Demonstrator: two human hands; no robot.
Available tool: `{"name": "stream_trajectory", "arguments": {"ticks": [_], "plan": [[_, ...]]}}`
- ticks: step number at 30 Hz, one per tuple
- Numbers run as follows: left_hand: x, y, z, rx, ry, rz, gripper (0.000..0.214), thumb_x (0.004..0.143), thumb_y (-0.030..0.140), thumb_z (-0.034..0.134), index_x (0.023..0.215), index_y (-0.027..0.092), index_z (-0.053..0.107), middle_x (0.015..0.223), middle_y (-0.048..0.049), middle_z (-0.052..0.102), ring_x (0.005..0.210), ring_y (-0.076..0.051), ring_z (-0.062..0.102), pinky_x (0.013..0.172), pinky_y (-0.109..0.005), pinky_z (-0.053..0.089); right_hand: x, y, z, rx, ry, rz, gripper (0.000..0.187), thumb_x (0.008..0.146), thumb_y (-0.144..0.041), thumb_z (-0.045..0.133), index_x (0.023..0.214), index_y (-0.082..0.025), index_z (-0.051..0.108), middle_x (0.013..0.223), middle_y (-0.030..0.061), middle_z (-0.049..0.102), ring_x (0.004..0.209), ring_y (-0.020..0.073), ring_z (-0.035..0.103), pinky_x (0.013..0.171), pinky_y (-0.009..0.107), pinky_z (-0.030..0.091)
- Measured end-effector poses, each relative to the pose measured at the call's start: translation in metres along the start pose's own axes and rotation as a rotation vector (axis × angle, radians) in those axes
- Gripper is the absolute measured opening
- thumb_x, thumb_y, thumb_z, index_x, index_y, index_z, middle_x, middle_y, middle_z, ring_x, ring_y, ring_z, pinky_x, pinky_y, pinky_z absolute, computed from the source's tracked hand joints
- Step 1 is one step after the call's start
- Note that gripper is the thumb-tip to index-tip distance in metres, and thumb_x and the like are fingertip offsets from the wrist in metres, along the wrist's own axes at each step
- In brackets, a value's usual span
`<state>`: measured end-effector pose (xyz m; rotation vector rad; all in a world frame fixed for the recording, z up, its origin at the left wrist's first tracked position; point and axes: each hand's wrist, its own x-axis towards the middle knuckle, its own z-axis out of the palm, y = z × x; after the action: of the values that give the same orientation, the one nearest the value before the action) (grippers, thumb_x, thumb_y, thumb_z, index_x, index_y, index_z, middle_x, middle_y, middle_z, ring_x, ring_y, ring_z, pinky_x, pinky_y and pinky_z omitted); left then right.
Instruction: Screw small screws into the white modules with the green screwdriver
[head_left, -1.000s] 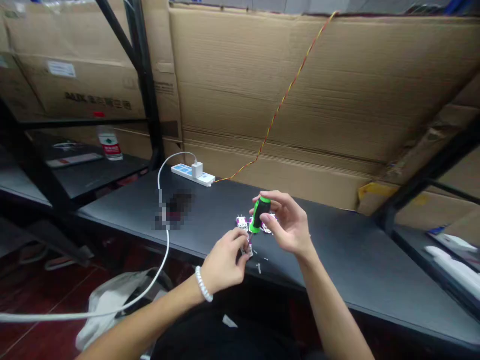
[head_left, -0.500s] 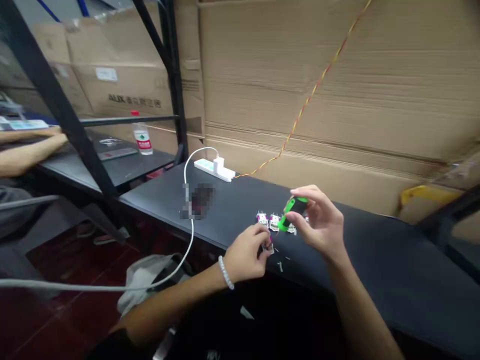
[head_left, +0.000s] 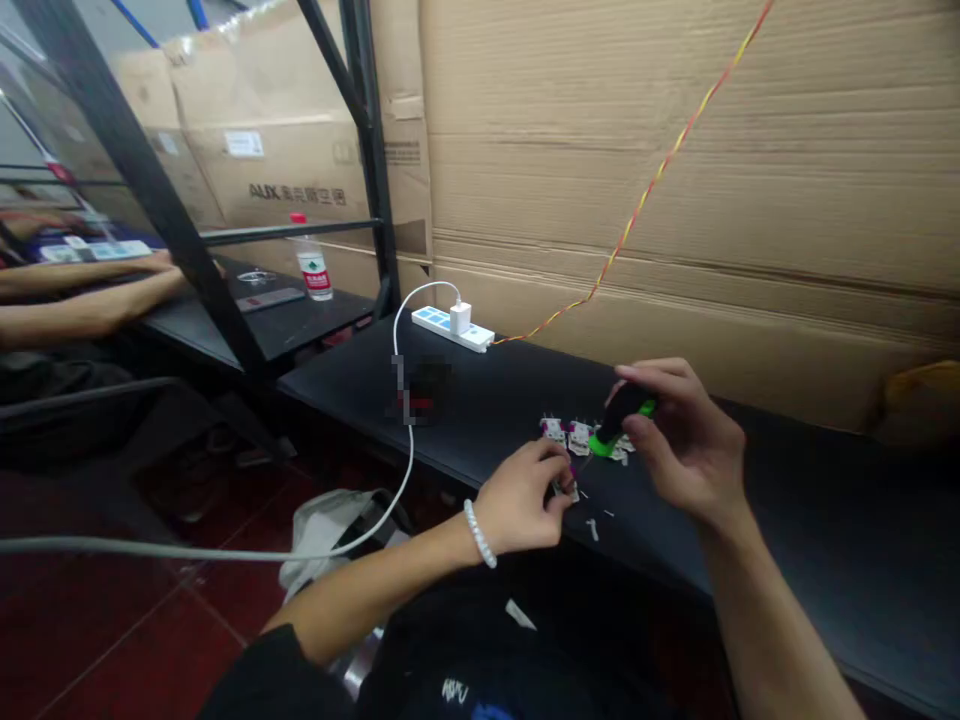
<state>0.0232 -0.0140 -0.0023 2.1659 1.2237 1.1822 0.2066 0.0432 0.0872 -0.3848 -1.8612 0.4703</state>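
My right hand (head_left: 697, 450) has its thumb and fingers closed round the black and green handle of a screwdriver (head_left: 627, 412), tilted with its green end down to the left. A thin shaft seems to run from it toward my left hand (head_left: 525, 500). That hand, with a beaded bracelet at the wrist, pinches a small white and purple part (head_left: 568, 488) low over the table; fingers cover most of it. Just beyond stand similar small white and purple parts (head_left: 579, 437) in a row, partly hidden behind the screwdriver.
Small whitish scraps (head_left: 592, 529) lie near the front edge of the black table (head_left: 495, 395). A white power strip (head_left: 442, 326) with a charger and cable sits at the back. Cardboard (head_left: 600, 130) walls the rear. Left, past a black frame, are a bottle (head_left: 315, 272) and another person's arms (head_left: 97, 305).
The view has shifted, so the scene sits further right. The screwdriver handle has turned in my right fingers, showing more black. My left hand keeps its pinch on the small part.
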Motion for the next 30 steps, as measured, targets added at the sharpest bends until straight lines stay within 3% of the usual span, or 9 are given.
{"name": "stream_trajectory", "arguments": {"ticks": [5, 11, 14, 17, 23, 27, 30], "plan": [[0.0, -0.001, 0.0, -0.008, 0.004, 0.001, 0.017, 0.08, 0.007, 0.071, 0.082, 0.021, 0.06, 0.116, -0.0085, 0.069, 0.106, -0.026, 0.068, 0.098, -0.04, 0.058, 0.0, -0.007, 0.002, 0.128, -0.053, 0.085, 0.041, 0.101, -0.027, 0.067, 0.142, -0.037, 0.068, 0.127, 0.0087, 0.074, 0.104, 0.0277, 0.078, 0.088, 0.047, 0.066], [0.0, -0.001, 0.0, 0.001, 0.002, 0.004, 0.018, 0.079, 0.008, 0.072, 0.083, 0.021, 0.061, 0.115, -0.0086, 0.069, 0.105, -0.026, 0.067, 0.097, -0.04, 0.058, 0.004, -0.005, 0.001, -0.034, 0.08, -0.019, 0.041, 0.078, -0.028, 0.094, 0.116, -0.031, 0.079, 0.102, 0.0065, 0.068, 0.09, 0.0232, 0.069, 0.071, 0.035, 0.061], [0.0, 0.0, 0.0, 0.011, -0.001, 0.0, 0.017, 0.079, 0.007, 0.071, 0.084, 0.021, 0.061, 0.116, -0.0083, 0.069, 0.105, -0.026, 0.067, 0.097, -0.039, 0.058, 0.001, -0.008, 0.0, 0.004, 0.058, -0.036, 0.036, 0.089, -0.03, 0.083, 0.125, -0.031, 0.077, 0.116, 0.0091, 0.07, 0.099, 0.0252, 0.072, 0.08, 0.04, 0.063], [0.0, 0.0, 0.0, 0.016, 0.005, 0.002, 0.017, 0.08, 0.007, 0.069, 0.084, 0.021, 0.061, 0.116, -0.0082, 0.069, 0.105, -0.025, 0.067, 0.096, -0.038, 0.058, -0.003, -0.012, -0.002, 0.104, -0.033, 0.068, 0.041, 0.1, -0.023, 0.067, 0.14, -0.032, 0.07, 0.133, 0.0109, 0.071, 0.112, 0.0289, 0.075, 0.089, 0.046, 0.065], [-0.002, -0.004, 0.002, 0.019, 0.004, 0.009, 0.015, 0.081, 0.01, 0.071, 0.085, 0.02, 0.061, 0.116, -0.0082, 0.068, 0.105, -0.026, 0.066, 0.096, -0.039, 0.058, -0.002, -0.009, -0.003, -0.045, 0.044, -0.006, 0.045, 0.082, -0.02, 0.088, 0.124, -0.034, 0.078, 0.108, 0.005, 0.072, 0.093, 0.024, 0.071, 0.075, 0.037, 0.062], [-0.002, -0.002, 0.002, 0.019, -0.004, -0.004, 0.014, 0.083, 0.01, 0.07, 0.085, 0.02, 0.06, 0.116, -0.0081, 0.068, 0.106, -0.026, 0.067, 0.099, -0.04, 0.057, -0.006, -0.008, -0.002, 0.042, -0.025, 0.061, 0.041, 0.099, -0.026, 0.071, 0.139, -0.032, 0.07, 0.127, 0.0096, 0.073, 0.105, 0.026, 0.076, 0.085, 0.041, 0.066], [-0.001, 0.002, -0.004, 0.015, -0.046, -0.012, 0.017, 0.083, 0.012, 0.074, 0.094, 0.021, 0.063, 0.12, -0.0086, 0.068, 0.109, -0.026, 0.067, 0.101, -0.041, 0.057, -0.01, -0.009, -0.002, 0.184, -0.025, 0.143, 0.039, 0.102, -0.025, 0.066, 0.14, -0.032, 0.069, 0.129, 0.0095, 0.076, 0.102, 0.0258, 0.081, 0.084, 0.04, 0.07]]}}
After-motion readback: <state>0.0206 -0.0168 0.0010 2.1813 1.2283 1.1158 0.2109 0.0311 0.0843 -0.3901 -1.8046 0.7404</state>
